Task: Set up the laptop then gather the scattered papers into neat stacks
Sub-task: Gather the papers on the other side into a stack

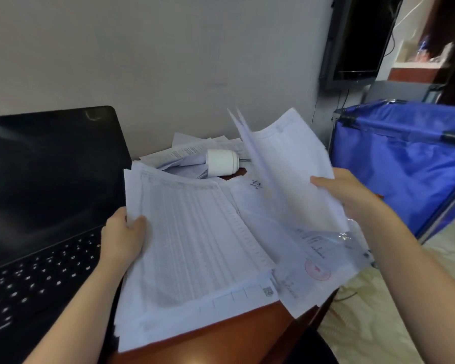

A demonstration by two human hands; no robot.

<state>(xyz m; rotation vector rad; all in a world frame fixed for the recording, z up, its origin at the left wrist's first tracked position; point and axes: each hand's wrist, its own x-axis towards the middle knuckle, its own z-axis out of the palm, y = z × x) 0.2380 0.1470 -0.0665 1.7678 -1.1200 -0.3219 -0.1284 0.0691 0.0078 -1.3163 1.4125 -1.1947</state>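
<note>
The left hand grips the paper stack beside the open laptop — the right hand pinches lifted sheets.

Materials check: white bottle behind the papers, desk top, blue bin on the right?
White bottle: probably plastic, matte and opaque, with a moulded rounded shoulder. Desk top: reddish-brown wood or veneer with a smooth sheen; I cannot tell which. Blue bin: looks like synthetic fabric, with shiny creases, hung on a dark frame.
</note>
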